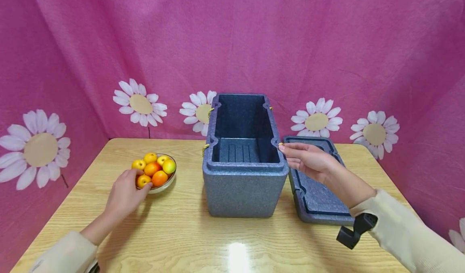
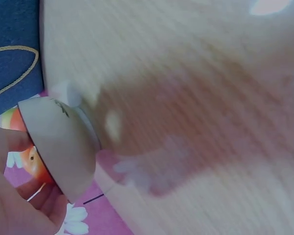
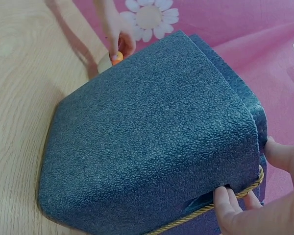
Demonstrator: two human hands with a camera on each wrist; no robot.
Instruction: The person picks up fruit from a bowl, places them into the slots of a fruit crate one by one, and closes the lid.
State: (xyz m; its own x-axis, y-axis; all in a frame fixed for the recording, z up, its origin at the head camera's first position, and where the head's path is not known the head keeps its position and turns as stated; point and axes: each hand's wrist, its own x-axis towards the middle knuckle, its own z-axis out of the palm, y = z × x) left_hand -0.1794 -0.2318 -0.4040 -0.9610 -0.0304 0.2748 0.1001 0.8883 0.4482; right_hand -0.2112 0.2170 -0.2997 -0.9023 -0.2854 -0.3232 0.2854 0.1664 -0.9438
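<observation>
A bowl [image 1: 163, 188] of yellow and orange fruit stands left on the table. My left hand [image 1: 125, 194] reaches over its near-left side, thumb and fingers around an orange-yellow fruit [image 1: 143, 180]. In the left wrist view this fruit [image 2: 36, 165] shows between the thumb and fingers at the bowl's rim. A grey, lidless foam box [image 1: 243, 196] stands mid-table, and no contents show inside. My right hand [image 1: 308, 160] holds its right rim; in the right wrist view the thumb lies on the rim and the fingers touch the side by a yellow rope [image 3: 206, 209].
Right of the box, a grey foam lid [image 1: 323, 192] lies on the wooden table [image 1: 181, 232], partly behind my right forearm. A pink curtain [image 1: 239, 38] with white flowers surrounds the table's back and sides. A black device [image 1: 357, 229] sits on the right wrist.
</observation>
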